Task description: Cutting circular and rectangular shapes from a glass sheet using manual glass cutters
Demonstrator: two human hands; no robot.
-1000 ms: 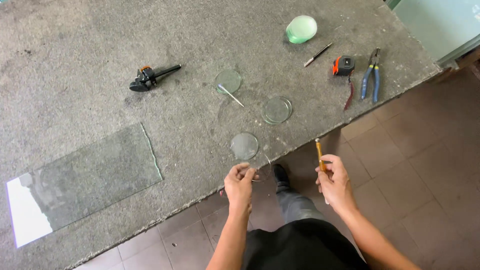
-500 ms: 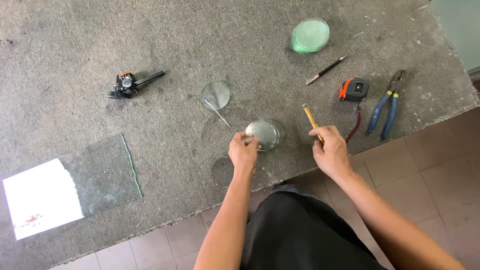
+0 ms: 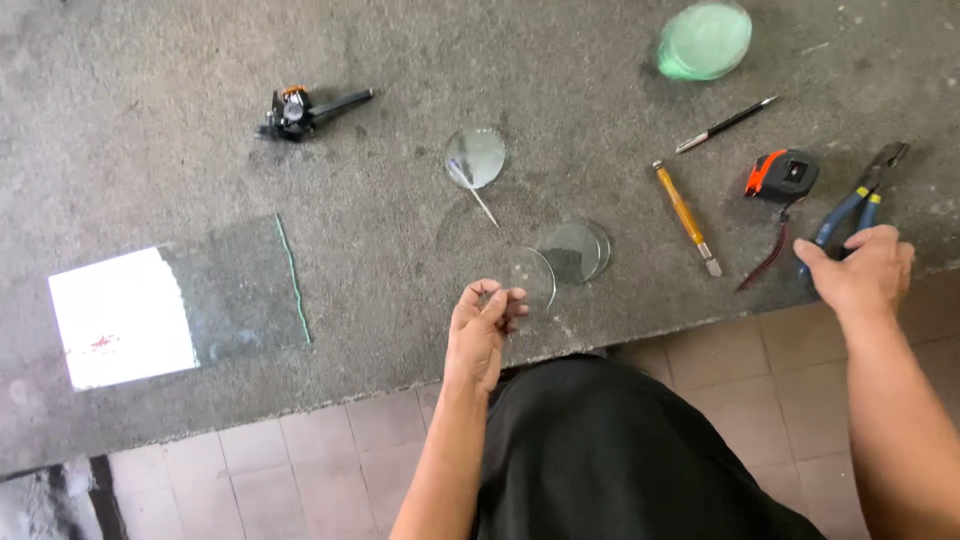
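My left hand (image 3: 485, 325) pinches the near edge of a clear round glass disc (image 3: 532, 277) and holds it just over the grey table, close to the front edge. My right hand (image 3: 862, 270) is at the table's front right edge. Its thumb touches the handle ends of the blue-handled pliers (image 3: 852, 205), which lie flat on the table. A yellow-handled glass cutter (image 3: 684, 214) lies loose between my two hands. Beside the held disc, two more clear discs (image 3: 575, 250) lie overlapped on the table.
Another clear disc with a thin sliver (image 3: 475, 158) lies farther back. A green stack of glass discs (image 3: 703, 40), a pen (image 3: 725, 124), an orange-black tape measure (image 3: 785, 172) and a black tool (image 3: 300, 108) are around it. A glass sheet (image 3: 240, 285) partly covers white paper (image 3: 120, 315) at left.
My right hand has put down the yellow cutter and moved right to the pliers. My left hand has lifted a glass disc and drawn it toward the table's edge.
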